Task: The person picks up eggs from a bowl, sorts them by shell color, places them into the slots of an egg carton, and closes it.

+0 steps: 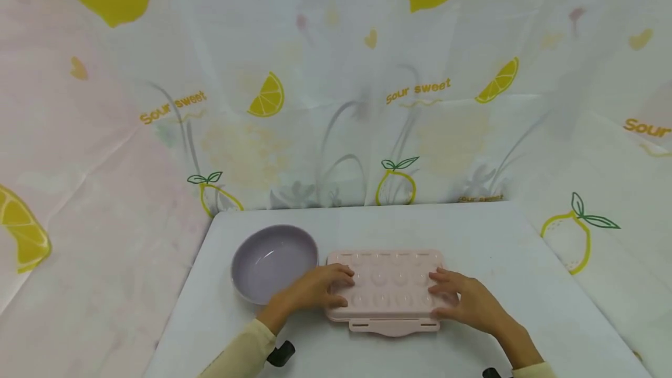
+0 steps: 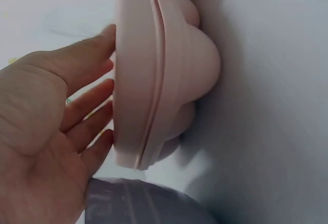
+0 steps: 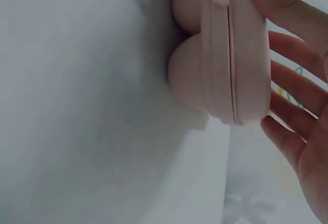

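A pink plastic egg box (image 1: 389, 314) with rows of rounded bumps lies on the white table, its lid down. A tab with two slots juts from its front edge. My left hand (image 1: 320, 287) is at the box's left end, fingertips on the lid's edge. At the other end, my right hand (image 1: 467, 299) touches the lid with spread fingers. Both wrist views show the thin seam between lid and base and the rounded egg cups (image 2: 202, 62) underneath. The fingers (image 3: 292, 80) of the right hand stay fairly straight against the lid.
A purple-grey oval bowl (image 1: 275, 261) stands left of the egg box, close behind my left wrist. The white table (image 1: 472, 232) ends at a lemon-print cloth (image 1: 336, 133) hung behind and at both sides. Dark camera straps (image 1: 281, 354) sit near the sleeves.
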`<state>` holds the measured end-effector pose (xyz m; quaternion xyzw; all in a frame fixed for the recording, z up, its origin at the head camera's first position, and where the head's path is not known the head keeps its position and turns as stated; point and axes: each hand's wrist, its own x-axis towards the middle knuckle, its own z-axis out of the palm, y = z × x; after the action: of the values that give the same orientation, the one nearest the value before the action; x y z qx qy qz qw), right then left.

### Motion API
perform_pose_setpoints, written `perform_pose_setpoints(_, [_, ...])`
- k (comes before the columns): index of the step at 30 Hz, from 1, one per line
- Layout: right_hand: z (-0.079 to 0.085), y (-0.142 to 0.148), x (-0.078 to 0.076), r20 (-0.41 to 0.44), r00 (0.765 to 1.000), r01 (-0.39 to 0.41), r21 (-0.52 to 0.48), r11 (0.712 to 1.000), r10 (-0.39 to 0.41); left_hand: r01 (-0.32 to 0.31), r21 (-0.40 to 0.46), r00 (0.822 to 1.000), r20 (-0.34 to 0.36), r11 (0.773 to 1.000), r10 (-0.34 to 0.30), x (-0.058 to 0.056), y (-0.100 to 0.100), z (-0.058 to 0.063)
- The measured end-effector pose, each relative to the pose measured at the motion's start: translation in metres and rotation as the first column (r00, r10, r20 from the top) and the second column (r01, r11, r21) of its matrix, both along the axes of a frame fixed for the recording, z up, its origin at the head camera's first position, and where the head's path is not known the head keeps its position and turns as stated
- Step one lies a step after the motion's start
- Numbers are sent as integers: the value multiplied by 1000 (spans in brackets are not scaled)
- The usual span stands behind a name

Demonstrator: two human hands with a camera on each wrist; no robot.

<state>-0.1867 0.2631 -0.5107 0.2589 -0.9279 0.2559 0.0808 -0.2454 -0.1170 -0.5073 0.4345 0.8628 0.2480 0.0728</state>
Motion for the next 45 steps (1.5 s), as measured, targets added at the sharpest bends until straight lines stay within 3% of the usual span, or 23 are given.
perform_pose_setpoints(6, [-9,-8,10,28,999,43,28,999,-44,48,-17,998,-32,999,-49,7,5,-4])
perform_pose_setpoints(12, [-16,-21,23,-121,991,62,89,994,-51,130,-106,982,-124,986,-143,17,17,-9])
perform_pose_setpoints(15, [-16,-27,27,-126,990,73,131,989,-56,109,-149,971,-194,983,-137,25,22,-12])
perform_pose_setpoints(21, [-17,-33,27,-142,988,88,170,981,-64,35,-176,928,-359,984,-97,34,26,-22])
perform_pose_setpoints(25, [-20,-34,29,-167,983,106,168,980,-78,18,-152,912,-403,988,-78,36,28,-31])
perform_pose_setpoints(31, [-29,-32,28,-287,957,93,138,986,-50,36,-96,921,-383,995,-70,37,29,-36])
perform_pose_setpoints(33, [-32,-32,26,-332,942,93,116,989,-50,39,-94,911,-406,995,-74,35,29,-34])
perform_pose_setpoints(39, [-38,-39,21,-403,913,104,102,989,-55,27,-112,855,-512,993,-81,27,29,-32])
perform_pose_setpoints(41, [-39,-40,21,-411,910,114,106,988,-60,27,-120,850,-519,992,-87,26,29,-34])
perform_pose_setpoints(45, [-39,-41,21,-409,909,134,99,986,-82,29,-110,857,-509,994,-81,24,30,-38])
